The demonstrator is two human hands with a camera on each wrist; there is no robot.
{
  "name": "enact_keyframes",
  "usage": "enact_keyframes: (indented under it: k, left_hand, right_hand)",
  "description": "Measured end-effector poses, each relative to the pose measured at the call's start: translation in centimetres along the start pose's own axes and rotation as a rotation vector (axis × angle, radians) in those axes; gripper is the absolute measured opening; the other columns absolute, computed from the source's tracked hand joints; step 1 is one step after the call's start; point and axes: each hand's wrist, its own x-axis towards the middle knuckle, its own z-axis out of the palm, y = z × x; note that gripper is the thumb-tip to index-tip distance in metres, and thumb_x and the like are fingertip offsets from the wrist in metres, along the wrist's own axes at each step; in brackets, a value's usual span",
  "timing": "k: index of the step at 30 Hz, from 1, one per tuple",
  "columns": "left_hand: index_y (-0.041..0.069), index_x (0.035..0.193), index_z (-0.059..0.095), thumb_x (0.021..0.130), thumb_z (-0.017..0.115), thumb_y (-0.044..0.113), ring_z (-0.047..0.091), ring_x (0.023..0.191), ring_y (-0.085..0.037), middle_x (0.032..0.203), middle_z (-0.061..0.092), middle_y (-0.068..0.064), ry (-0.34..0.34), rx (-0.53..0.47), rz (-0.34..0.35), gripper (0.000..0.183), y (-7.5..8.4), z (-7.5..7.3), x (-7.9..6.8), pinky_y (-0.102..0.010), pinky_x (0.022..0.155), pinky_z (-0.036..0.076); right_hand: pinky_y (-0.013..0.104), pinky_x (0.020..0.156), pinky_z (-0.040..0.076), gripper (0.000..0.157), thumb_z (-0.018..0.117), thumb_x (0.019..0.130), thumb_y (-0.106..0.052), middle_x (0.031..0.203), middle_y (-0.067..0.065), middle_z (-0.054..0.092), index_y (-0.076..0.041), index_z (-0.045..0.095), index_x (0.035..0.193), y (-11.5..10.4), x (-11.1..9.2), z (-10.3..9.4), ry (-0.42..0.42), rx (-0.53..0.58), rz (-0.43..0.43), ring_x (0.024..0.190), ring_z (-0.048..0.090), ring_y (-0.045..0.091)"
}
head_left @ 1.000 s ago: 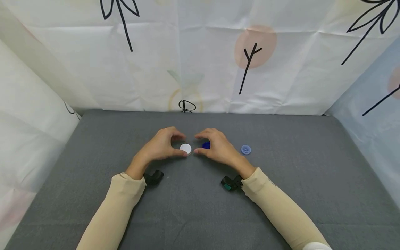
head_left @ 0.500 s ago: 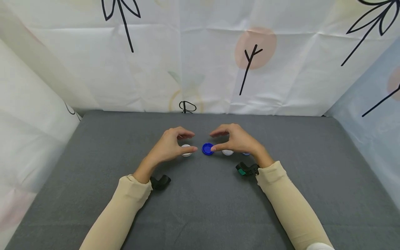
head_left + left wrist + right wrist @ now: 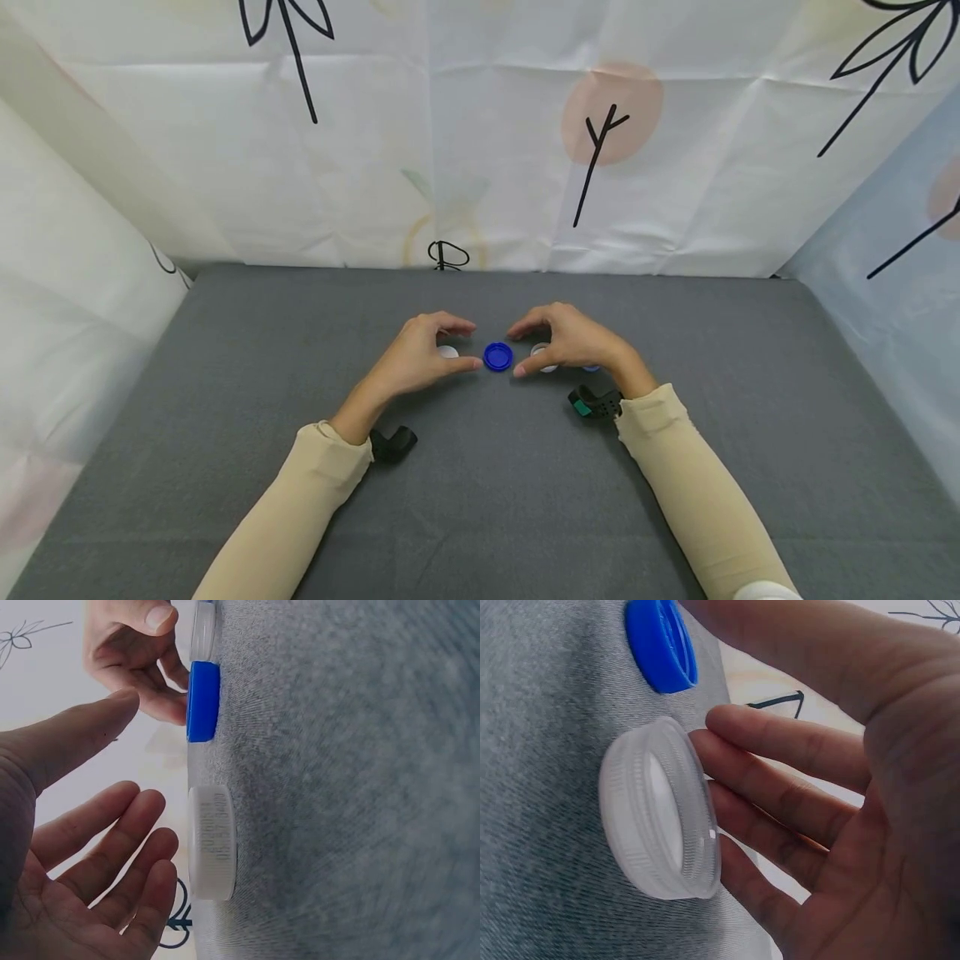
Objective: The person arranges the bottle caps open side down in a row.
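In the head view a dark blue bottle cap (image 3: pixel 498 357) lies hollow side up on the grey cloth, between both hands. My left hand (image 3: pixel 420 354), fingers and thumb spread apart, hovers above a ribbed white cap (image 3: pixel 213 844) that lies left of the blue one and is partly hidden by the hand in the head view. Over on the right, my right hand (image 3: pixel 577 340) curves loosely by a translucent white cap (image 3: pixel 660 814), hollow side up, its fingers close beside the rim. Only a sliver of a light blue cap (image 3: pixel 591 367) shows behind the right hand.
The caps form a row across the middle of the grey cloth-covered table (image 3: pixel 480 500). A white fabric backdrop (image 3: pixel 487 125) with plant drawings rises along the far edge and both sides. Each wrist wears a black camera mount (image 3: pixel 596 404).
The right hand has moved right, off the blue cap to the translucent cap. My left hand has shifted right over the white cap. The caps stay about where they were.
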Motion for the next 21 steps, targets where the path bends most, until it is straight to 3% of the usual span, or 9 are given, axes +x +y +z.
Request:
enact_keyframes:
  k: [7,16,21]
  left_hand:
    - [0.002,0.126,0.070,0.082,0.088,0.026,0.062,0.117,-0.027,0.120,0.071,-0.010,-0.025,0.049,0.000,0.054,0.1,0.2,0.4,-0.045,0.103,0.046]
    - [0.002,0.125,0.071,0.081,0.089,0.025,0.062,0.118,-0.025,0.120,0.071,-0.009,-0.126,0.091,-0.030,0.053,0.1,0.7,2.0,-0.042,0.103,0.047]
    - [0.002,0.125,0.071,0.080,0.089,0.023,0.063,0.116,-0.025,0.119,0.071,-0.009,-0.162,0.076,-0.042,0.053,0.1,0.9,2.5,-0.043,0.102,0.047]
  right_hand:
    - [0.047,0.101,0.047,0.058,0.092,0.075,-0.032,0.119,0.003,0.070,-0.007,0.072,0.123,0.1,0.0,0.4,0.032,-0.014,-0.004,0.114,0.062,0.023]
    - [0.046,0.098,0.046,0.054,0.093,0.074,-0.030,0.115,0.004,0.072,-0.007,0.075,0.119,-0.1,-0.7,2.0,0.179,-0.025,-0.064,0.111,0.062,0.024]
    - [0.048,0.098,0.045,0.051,0.093,0.075,-0.029,0.113,0.005,0.071,-0.008,0.075,0.118,-0.2,-0.9,2.6,0.217,-0.031,-0.067,0.110,0.060,0.025]
